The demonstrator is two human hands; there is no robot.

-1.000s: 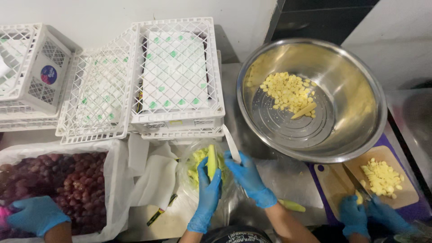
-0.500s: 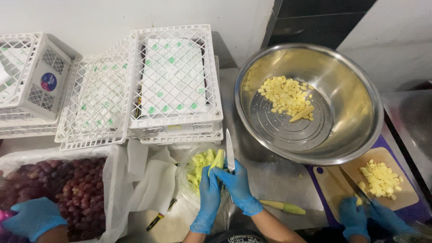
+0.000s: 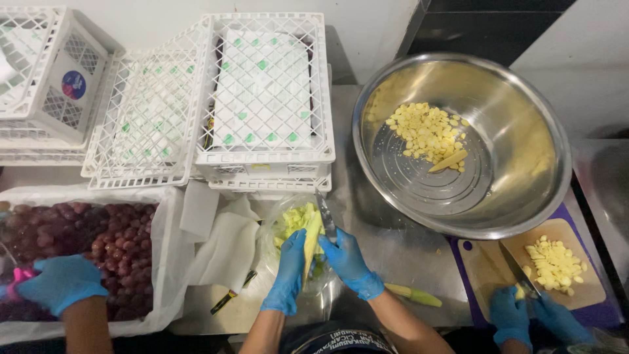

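Blue-gloved, the left hand [image 3: 287, 275] was closed around a long yellow-green piece of fruit [image 3: 312, 237], holding it upright over a clear bag of peelings [image 3: 288, 226]. Just beside it, the right hand [image 3: 350, 262] was shut on a knife [image 3: 325, 219], whose blade lay against the fruit's far side. The strip looked partly peeled — pale flesh showed along its length, so the peeling seemed well on but not finished. Near the right wrist, another peeled strip [image 3: 414, 295] lay on the steel counter [image 3: 386, 246], uncut.

Beyond the right hand stood a large steel bowl [image 3: 524, 131] holding a modest heap of diced yellow fruit [image 3: 426, 131] and one uncut sliver; most of the bowl was bare, so by the look of it much dicing remained. Further right, a co-worker's gloved hands [image 3: 524, 314] chopped at a wooden board [image 3: 570, 288]. Left of the left hand — a lined crate of red grapes [image 3: 98, 236] under a third person's glove [image 3: 62, 282], with white plastic crates [image 3: 262, 98] behind.
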